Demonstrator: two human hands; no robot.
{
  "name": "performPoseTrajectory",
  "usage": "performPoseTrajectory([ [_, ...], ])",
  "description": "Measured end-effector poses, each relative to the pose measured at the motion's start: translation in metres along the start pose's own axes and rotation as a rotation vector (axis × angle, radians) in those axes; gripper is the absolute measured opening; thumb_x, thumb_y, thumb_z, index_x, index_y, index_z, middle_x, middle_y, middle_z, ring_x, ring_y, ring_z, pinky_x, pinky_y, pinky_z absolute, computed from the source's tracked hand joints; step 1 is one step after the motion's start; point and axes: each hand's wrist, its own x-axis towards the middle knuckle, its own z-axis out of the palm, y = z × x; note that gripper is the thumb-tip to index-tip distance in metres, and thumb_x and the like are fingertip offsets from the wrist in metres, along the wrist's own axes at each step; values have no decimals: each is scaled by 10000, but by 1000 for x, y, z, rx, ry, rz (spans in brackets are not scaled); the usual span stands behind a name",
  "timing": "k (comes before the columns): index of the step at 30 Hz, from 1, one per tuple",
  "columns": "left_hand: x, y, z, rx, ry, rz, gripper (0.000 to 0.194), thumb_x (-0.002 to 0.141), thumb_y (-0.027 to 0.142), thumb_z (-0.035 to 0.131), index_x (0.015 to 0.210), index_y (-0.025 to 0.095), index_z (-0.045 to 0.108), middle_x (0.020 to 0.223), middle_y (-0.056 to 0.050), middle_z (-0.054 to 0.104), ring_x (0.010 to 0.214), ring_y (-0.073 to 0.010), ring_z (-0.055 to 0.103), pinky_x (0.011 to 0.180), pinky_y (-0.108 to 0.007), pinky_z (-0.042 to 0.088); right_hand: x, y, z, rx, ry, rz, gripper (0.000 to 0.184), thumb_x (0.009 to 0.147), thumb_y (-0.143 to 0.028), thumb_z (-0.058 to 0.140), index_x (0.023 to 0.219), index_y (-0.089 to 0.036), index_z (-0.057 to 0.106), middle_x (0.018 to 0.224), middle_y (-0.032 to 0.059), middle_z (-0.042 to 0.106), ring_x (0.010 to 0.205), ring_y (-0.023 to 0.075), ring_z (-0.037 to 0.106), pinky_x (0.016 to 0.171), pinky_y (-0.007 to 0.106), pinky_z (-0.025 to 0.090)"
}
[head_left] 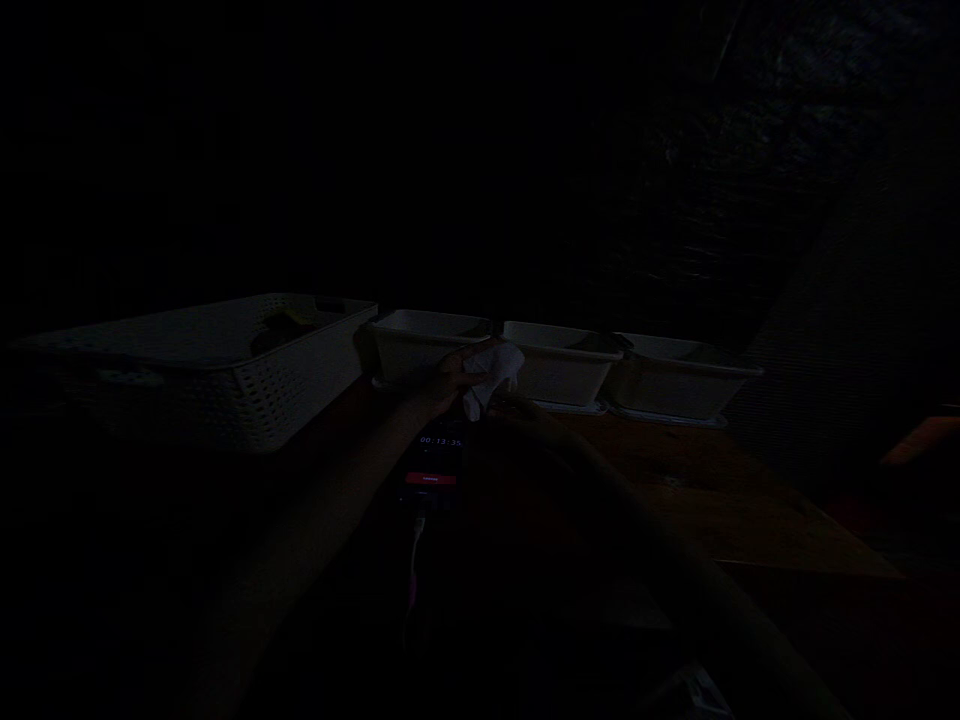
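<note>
In the head view, the scene is very dark. The left hand (451, 372) has its fingers closed on a crumpled white cloth (493, 368), which sits between the two hands. The right hand (514, 408) is just beside the cloth's lower edge, mostly lost in shadow; I cannot tell how far its fingers are open or whether it grips the cloth.

Nearer the wearer than the hands, just below the cloth, lies a smartphone (431, 462) with its screen lit, showing a timer at 00:13:35 and a red bar. A pale charging cable (415, 545) runs from its near end toward the wearer.

To the left of the left hand stands a perforated plastic basket (296, 395) with a yellowish item (291, 320) inside, too dark to identify. Beyond the left hand is one pale plastic tub (427, 345); beyond and to the right of the cloth is a second tub (559, 375), with a third tub (667, 385) farther right. The wooden tabletop (720, 500) shows to the right of the right forearm.
</note>
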Motion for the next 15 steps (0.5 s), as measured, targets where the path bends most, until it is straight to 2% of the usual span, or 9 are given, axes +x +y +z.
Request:
performPoseTrajectory([
  [3,0,4,-1,10,-9,17,725,601,178,738,1291,214,518,1221,-103,603,1052,-262,597,830,-347,490,-1,-1,2,68,69,39,430,738,-328,667,1136,-196,572,1136,74,620,1042,188,597,902,333,497],
  [6,0,8,-3,24,-4,38,702,616,186,724,1287,220,522,1223,-103,601,1036,-264,604,816,-353,492,-2,-1,2,103,139,18,407,749,-320,649,1135,-207,582,1146,73,613,1049,195,592,886,342,502],
  [9,0,9,-4,33,5,43,708,615,181,720,1292,212,515,1232,-111,593,1043,-265,600,816,-352,492,-1,-1,0,68,91,-8,358,746,-359,646,1065,-202,612,1097,60,626,1011,186,600,858,331,507],
  [13,-1,8,-2,33,-5,22,734,603,166,723,1302,200,501,1216,-115,601,1052,-265,596,826,-353,490,1,0,-2,38,-7,-33,305,760,-436,626,912,-172,635,927,47,653,866,164,620,807,311,509],
  [15,-2,8,0,21,-16,18,736,606,162,722,1305,204,498,1216,-111,601,1065,-266,590,849,-363,484,2,-1,-4,43,-50,-41,313,766,-441,627,920,-169,639,922,43,656,852,156,620,814,305,503],
])
